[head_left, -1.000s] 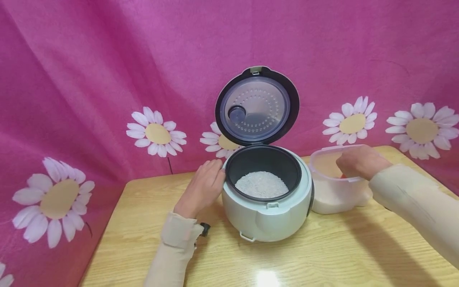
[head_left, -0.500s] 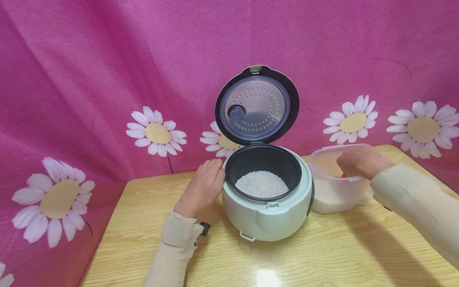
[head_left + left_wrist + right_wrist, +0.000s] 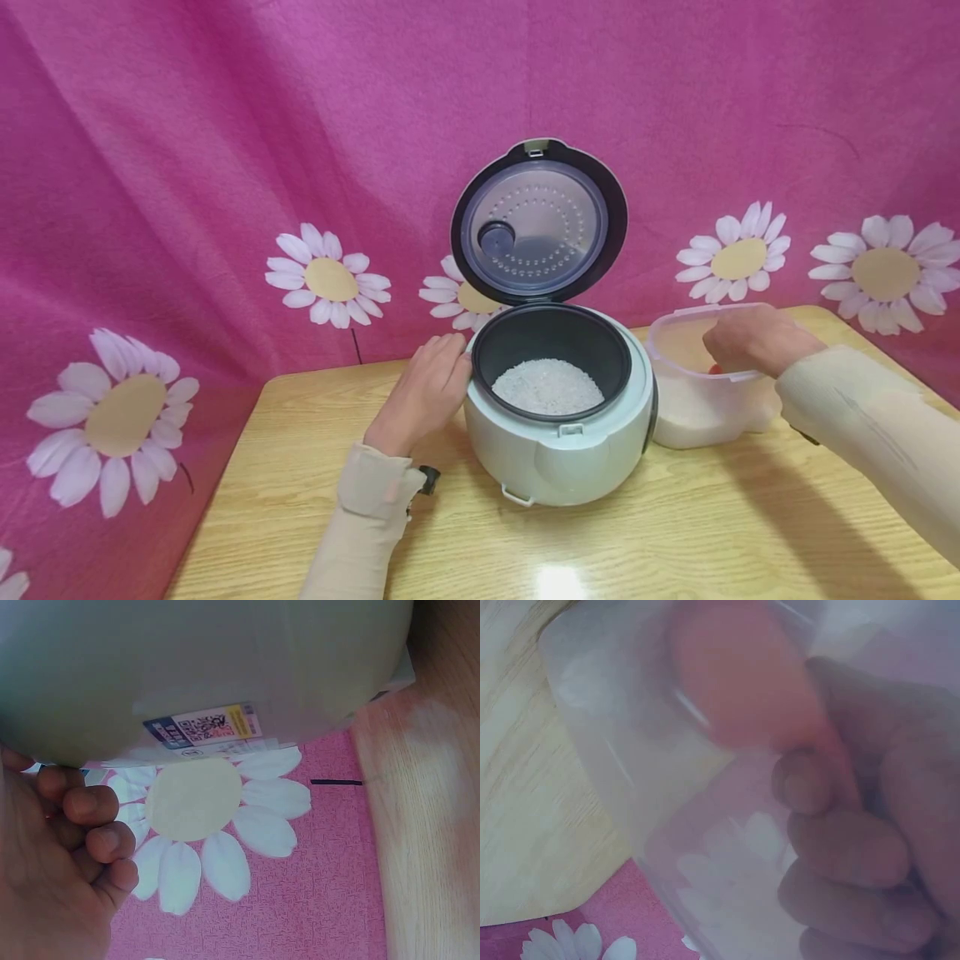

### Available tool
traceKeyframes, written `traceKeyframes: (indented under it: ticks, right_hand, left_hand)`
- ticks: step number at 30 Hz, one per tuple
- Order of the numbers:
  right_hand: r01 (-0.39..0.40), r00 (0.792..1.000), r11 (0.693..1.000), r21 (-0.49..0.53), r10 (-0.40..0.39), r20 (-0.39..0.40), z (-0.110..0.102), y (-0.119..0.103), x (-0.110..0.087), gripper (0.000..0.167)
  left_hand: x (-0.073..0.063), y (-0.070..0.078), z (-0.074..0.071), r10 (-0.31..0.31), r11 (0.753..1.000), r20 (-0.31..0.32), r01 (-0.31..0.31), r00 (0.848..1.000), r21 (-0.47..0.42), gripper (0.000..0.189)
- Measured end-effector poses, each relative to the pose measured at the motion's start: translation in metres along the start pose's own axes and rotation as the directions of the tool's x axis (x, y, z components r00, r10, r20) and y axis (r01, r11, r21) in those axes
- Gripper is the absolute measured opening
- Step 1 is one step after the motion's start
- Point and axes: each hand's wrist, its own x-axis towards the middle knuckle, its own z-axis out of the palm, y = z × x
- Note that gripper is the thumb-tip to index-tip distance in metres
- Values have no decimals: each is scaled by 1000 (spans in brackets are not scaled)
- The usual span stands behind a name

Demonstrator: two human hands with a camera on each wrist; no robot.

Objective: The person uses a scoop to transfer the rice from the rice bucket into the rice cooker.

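In the head view, a pale green rice cooker (image 3: 558,467) stands with its lid (image 3: 536,225) raised. White rice (image 3: 549,387) lies in its dark inner pot (image 3: 517,342). My left hand (image 3: 423,392) holds the cooker's upper left side; in the left wrist view its fingers (image 3: 109,841) are curled against the cooker's wall. To the right is a translucent plastic container (image 3: 701,408) with white contents low inside. Down inside it, my right hand (image 3: 757,337) grips the handle of a red scoop (image 3: 742,682), seen through the cloudy wall in the right wrist view.
A wooden table (image 3: 300,483) carries the cooker and the container, which stand close side by side. Behind and to the left hangs a pink cloth (image 3: 360,125) with large white flowers. A label with a printed code (image 3: 202,729) is on the cooker's side.
My right hand shifts very slightly inside the container, and a bit more of the red scoop shows beside it. My left hand and the cooker stay in place.
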Motion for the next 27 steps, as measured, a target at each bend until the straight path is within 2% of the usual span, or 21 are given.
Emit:
traceKeyframes:
  ticks: [4,27]
  right_hand:
    - [14,1000,1000,13,-13,-23,6,2,3,24]
    - [0,1000,999,43,-1,22,1,1,1,20]
  left_hand:
    - [0,1,0,-12,1000,12,12,1000,-5,18]
    - [-1,0,0,-17,1000,11,18,1000,-11,18]
